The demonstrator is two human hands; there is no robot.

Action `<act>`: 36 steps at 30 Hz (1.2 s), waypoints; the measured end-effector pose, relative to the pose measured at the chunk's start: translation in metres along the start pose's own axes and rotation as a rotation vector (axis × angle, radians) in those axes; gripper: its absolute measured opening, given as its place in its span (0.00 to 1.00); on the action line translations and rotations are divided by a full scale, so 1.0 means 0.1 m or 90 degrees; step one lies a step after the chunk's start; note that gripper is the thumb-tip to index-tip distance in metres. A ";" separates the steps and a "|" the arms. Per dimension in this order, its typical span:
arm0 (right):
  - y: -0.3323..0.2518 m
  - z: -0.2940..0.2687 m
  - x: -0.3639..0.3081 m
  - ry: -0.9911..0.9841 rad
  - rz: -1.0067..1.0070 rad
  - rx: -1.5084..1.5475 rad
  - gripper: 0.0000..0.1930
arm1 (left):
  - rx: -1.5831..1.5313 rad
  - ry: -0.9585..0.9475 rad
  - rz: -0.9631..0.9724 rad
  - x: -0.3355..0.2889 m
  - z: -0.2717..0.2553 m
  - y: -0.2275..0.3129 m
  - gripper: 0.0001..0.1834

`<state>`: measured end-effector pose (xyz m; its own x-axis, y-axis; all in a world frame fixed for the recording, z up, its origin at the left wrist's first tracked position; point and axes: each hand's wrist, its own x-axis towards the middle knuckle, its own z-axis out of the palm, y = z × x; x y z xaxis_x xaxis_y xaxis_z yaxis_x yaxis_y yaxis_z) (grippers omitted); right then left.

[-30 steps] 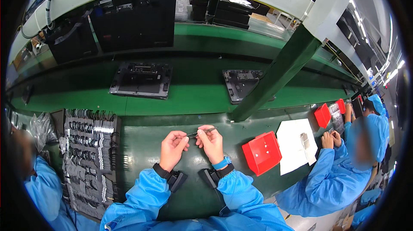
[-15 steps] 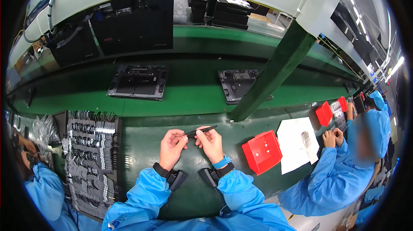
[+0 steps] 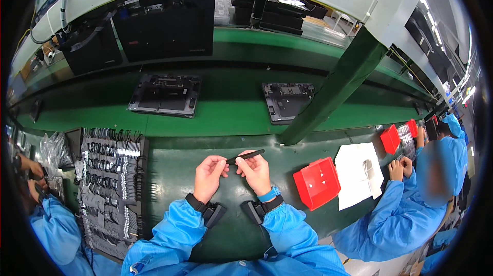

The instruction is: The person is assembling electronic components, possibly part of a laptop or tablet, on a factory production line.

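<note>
In front of me, over the green bench, both hands hold one slim black strip-shaped part (image 3: 250, 155), whose exact kind I cannot make out. My left hand (image 3: 207, 177) pinches its left end between thumb and fingers. Its other end sticks out past my right hand (image 3: 255, 174), which grips it from the right, thumb on the near side. To the left lies a tray (image 3: 144, 183) packed with rows of small black and silver parts with short cables. On the right is a red bin (image 3: 324, 199) with a few tiny pale pieces in it.
A white sheet (image 3: 349, 173) lies beyond the red bin. Two opened laptop-like bases, one left (image 3: 165, 96) and one right (image 3: 285, 104), rest on the green strip behind. A green post (image 3: 336, 86) rises at mid-right. Co-workers in blue sit right (image 3: 390, 219) and left (image 3: 59, 227).
The view has shifted slightly. Both hands keep the black part between them, with its angle and my finger positions a little different.
</note>
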<state>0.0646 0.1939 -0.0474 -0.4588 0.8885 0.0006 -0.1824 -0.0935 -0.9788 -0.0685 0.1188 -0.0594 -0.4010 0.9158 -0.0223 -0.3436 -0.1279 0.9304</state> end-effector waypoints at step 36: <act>-0.01 0.01 0.01 0.026 0.010 0.011 0.09 | 0.019 -0.009 -0.022 -0.01 0.04 0.02 0.05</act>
<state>0.0632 0.1945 -0.0464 -0.4258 0.9045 -0.0241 -0.1906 -0.1157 -0.9748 -0.0655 0.1186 -0.0557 -0.3768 0.9250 -0.0487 -0.3318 -0.0857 0.9394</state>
